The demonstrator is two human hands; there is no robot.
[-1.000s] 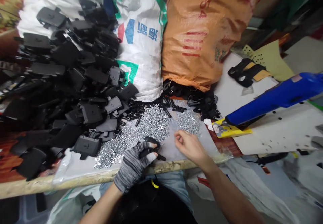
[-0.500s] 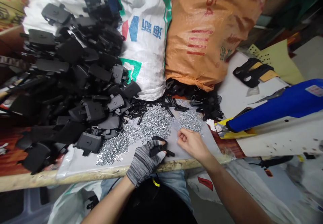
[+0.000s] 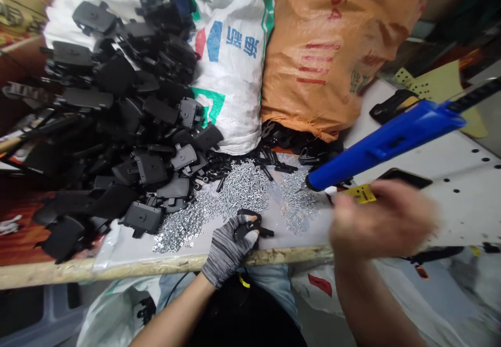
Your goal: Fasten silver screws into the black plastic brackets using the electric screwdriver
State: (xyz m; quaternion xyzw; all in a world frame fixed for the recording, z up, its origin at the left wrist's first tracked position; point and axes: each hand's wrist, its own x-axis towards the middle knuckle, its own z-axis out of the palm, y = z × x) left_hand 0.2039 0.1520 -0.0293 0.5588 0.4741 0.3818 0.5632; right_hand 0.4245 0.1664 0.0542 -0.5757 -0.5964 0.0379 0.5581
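My left hand, in a grey striped fingerless-tipped glove, grips a small black plastic part with a rod-like end sticking out to the right. My bare right hand is smeared by motion at the table's right side, so its fingers cannot be made out. Just above it lies a blue electric screwdriver, slanted, its tip end over a pile of small screws. A bigger heap of longer screws lies beyond my left hand, and metal nuts spread to its left.
Black plastic housings are heaped on the left. A white woven sack and an orange sack stand behind. A yellow label shows beside my right hand. A pale wooden edge borders the table front.
My right hand has moved right, away from the small screws. The screwdriver has shifted left, its tip now over that pile, which is spread nearer the front. My left hand keeps its hold.
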